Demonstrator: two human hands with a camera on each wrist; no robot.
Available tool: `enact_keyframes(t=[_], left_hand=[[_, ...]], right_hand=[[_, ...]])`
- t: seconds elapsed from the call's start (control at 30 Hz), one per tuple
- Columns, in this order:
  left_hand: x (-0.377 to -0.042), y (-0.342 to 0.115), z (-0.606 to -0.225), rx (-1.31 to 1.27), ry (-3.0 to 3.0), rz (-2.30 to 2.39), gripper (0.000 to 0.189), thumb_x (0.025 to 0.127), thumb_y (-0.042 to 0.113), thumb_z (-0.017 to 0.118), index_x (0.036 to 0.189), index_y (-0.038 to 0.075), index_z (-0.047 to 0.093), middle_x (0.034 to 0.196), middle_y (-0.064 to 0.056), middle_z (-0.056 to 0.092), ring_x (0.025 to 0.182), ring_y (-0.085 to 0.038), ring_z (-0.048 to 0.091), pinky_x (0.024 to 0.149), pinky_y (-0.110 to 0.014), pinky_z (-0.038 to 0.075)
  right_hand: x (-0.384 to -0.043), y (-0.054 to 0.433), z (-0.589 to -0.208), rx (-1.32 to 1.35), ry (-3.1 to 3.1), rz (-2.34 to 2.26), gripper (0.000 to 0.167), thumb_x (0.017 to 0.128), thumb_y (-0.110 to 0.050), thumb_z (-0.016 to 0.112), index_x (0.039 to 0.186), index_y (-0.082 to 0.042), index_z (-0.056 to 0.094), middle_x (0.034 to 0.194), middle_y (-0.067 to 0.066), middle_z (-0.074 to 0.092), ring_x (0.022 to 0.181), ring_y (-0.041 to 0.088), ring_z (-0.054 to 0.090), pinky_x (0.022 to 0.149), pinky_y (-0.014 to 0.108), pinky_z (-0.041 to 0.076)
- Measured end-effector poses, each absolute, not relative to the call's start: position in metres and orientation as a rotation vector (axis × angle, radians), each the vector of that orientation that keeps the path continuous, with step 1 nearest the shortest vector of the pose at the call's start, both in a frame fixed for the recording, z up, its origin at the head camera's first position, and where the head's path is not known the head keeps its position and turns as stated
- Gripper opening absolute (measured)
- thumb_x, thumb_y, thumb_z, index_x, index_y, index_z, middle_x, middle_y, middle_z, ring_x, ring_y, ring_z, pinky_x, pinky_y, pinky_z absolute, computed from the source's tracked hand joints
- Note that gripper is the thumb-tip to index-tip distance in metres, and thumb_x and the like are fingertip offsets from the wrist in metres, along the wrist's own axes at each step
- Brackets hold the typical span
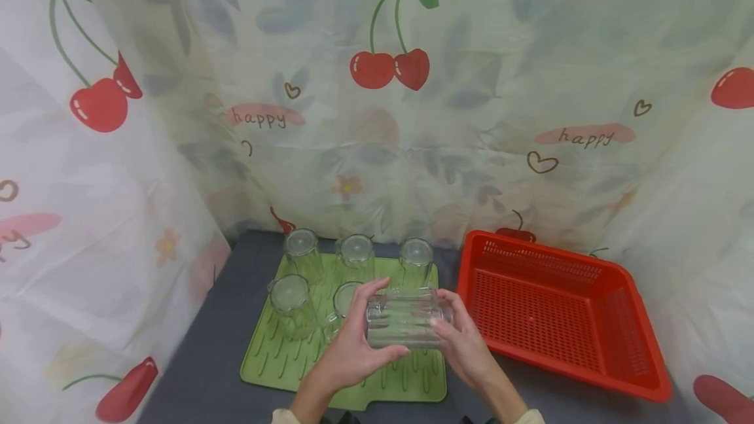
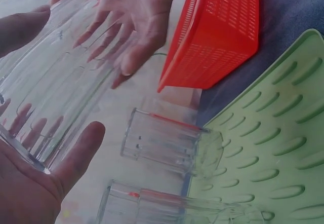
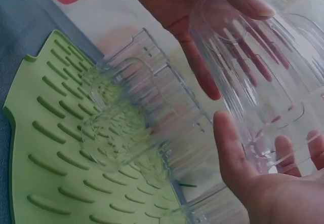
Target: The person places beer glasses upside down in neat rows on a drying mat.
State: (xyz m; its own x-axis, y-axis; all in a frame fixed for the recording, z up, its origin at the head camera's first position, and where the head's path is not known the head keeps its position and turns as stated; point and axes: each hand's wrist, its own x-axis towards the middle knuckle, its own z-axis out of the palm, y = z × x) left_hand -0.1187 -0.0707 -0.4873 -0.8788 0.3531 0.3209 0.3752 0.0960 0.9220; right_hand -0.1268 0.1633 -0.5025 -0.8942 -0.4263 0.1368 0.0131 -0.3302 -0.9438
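Both hands hold a clear glass mug (image 1: 406,320) on its side above the front of a green drying mat (image 1: 347,378). My left hand (image 1: 355,345) grips its left end, the thumb below and the fingers over the top. At the other end my right hand (image 1: 465,344) has its fingers curled behind and the thumb on the near side. Through the clear wall of the mug, fingers show in both wrist views. Several more glass mugs stand upside down on the mat, among them a front left mug (image 1: 292,306) and a back right mug (image 1: 415,264).
To the right of the mat sits a red plastic basket (image 1: 639,345) with perforated sides and bottom. A dark grey cloth (image 1: 200,345) covers the table. Behind and on both sides hangs a pale curtain (image 1: 471,116) printed with cherries.
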Motion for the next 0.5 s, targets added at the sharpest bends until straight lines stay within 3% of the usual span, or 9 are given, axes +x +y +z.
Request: enact_keyframes(t=[0.33,0.5], left_hand=[[-0.122,-0.0718,-0.4883,-0.792,-2.334,-1.838,0.09,0.078,0.027,0.089,0.153,0.024,0.04,0.145,-0.005,0.042,0.121,-0.034,0.053,0.092,-0.038,0.059],[-0.1228,-0.0725,-0.4875,-0.767,-2.342,-1.805,0.091,0.077,0.028,0.09,0.153,0.031,0.041,0.143,-0.002,0.046,0.123,-0.028,0.052,0.095,-0.037,0.058]], right_hand=[[-0.1292,0.1642,-0.5082,-0.452,1.739,-2.172,0.037,0.109,-0.013,0.045,0.143,-0.013,0.032,0.142,0.002,0.042,0.124,0.013,0.061,0.102,0.031,0.054],[-0.1299,0.1629,-0.507,-0.377,1.773,-2.114,0.049,0.11,-0.021,0.045,0.151,-0.006,0.023,0.15,0.01,0.038,0.125,0.012,0.06,0.103,0.029,0.053]])
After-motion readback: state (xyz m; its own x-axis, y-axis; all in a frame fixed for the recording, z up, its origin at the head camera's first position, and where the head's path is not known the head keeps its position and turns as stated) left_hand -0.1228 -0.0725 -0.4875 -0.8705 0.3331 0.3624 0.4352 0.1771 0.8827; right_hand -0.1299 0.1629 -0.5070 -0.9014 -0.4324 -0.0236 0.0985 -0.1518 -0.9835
